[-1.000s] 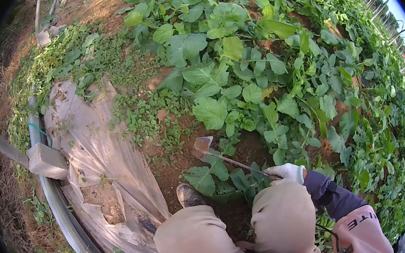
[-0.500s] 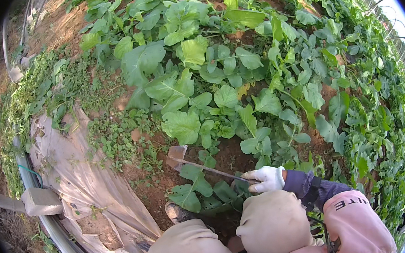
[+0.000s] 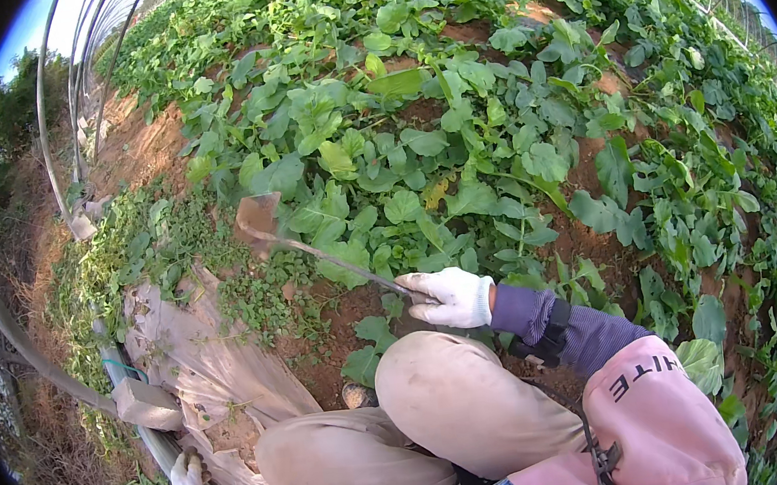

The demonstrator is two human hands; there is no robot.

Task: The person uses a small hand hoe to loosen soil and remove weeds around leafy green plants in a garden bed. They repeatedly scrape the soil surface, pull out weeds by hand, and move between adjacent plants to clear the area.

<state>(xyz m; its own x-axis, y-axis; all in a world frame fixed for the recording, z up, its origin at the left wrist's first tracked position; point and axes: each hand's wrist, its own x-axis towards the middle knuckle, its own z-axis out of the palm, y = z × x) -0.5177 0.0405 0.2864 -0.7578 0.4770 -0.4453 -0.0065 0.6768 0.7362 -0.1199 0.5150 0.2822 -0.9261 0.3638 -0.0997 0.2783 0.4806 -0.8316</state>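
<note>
My right hand (image 3: 449,298), in a white glove, is closed around the handle of a small hand hoe (image 3: 338,260). The hoe's flat, soil-coloured blade (image 3: 259,221) is raised at the left edge of the leafy green plants (image 3: 404,206). In the lower left, my left hand (image 3: 188,480), also gloved in white, is beside the metal rail (image 3: 161,448), its fingertips brown. How far its fingers are curled, and whether they touch the rail, is unclear. Below the hoe, a few broad leaves (image 3: 373,340) grow close to my bent knees.
Crumpled pale plastic sheeting (image 3: 260,377) covers ground left of my legs. A concrete block (image 3: 147,404) sits on the rail, near a curved metal pipe (image 3: 20,332). Low weeds (image 3: 266,300) border the sheeting. Hoop poles (image 3: 46,119) rise at the far left.
The hoe has risen from the soil near my knees, its blade moving up and left. My left hand has come into view at lower left. The view has tilted up, showing more distance.
</note>
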